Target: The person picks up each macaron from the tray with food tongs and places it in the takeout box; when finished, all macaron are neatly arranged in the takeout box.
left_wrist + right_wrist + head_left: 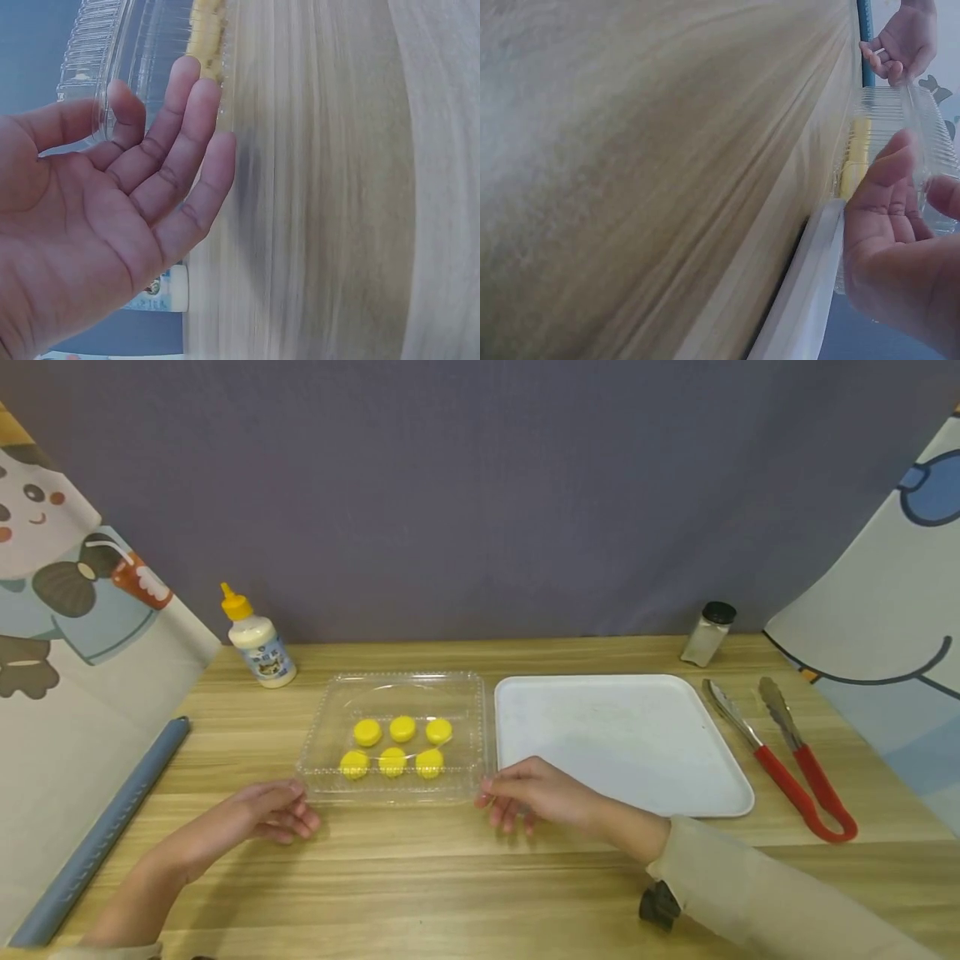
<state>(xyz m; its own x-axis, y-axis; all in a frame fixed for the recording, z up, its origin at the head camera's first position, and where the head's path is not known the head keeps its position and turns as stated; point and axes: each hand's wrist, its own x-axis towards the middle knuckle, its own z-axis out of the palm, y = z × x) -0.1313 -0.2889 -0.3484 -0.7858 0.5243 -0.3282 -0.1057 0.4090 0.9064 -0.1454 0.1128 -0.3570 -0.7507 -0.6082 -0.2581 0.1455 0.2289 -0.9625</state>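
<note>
A clear plastic clamshell box [465, 693] lies on the wooden table, with several small yellow round pieces [392, 762] inside in two rows. Its lid is down over them. At the near left corner my left hand [262, 810] pinches the rim between thumb and index finger; in the left wrist view the other fingers [169, 180] stretch loosely below the edge. My right hand [540, 792] holds the near right corner. The right wrist view shows that thumb [943, 196] and index finger on either side of the clear rim.
Right of the box lies a white tray [615, 739], its left edge close to it. Red-handled metal tongs [806, 777] and a black-capped jar [708, 635] are farther right. A yellow-capped glue bottle [261, 643] stands back left; a blue-grey bar [105, 831] runs along the left edge.
</note>
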